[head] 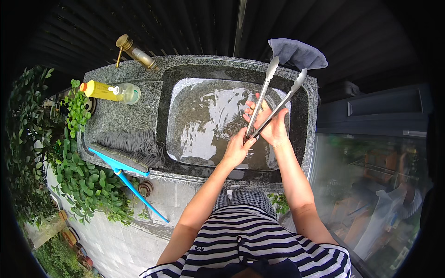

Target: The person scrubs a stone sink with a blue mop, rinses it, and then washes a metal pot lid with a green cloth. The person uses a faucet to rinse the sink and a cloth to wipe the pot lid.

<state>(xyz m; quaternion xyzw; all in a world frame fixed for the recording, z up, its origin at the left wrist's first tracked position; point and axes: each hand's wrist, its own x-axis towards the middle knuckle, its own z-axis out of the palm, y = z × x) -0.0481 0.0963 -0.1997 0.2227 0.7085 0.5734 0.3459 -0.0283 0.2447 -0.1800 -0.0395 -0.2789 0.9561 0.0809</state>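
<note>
My left hand (236, 147) grips a pair of stainless steel kitchen tongs (261, 95) near their joined end, above the stone sink (163, 104). The arms of the tongs are spread wide, and their scalloped tips point away from me. My right hand (273, 127) is under the tongs with its palm up and fingers apart; whether it touches the metal arms is unclear. Rippling water (208, 121) fills the basin below both hands. A grey-blue cloth (297, 52) lies over the far right corner of the rim, just past the tong tips; contact between them cannot be judged.
A brass tap (137, 54) rises at the back left. On the left ledge are a yellow bottle (99, 90), a clear pump bottle (129, 93) and a grey string mop head (128, 144) with a blue handle (139, 194). Leafy plants (90, 184) border the left; a glass door (368, 194) stands right.
</note>
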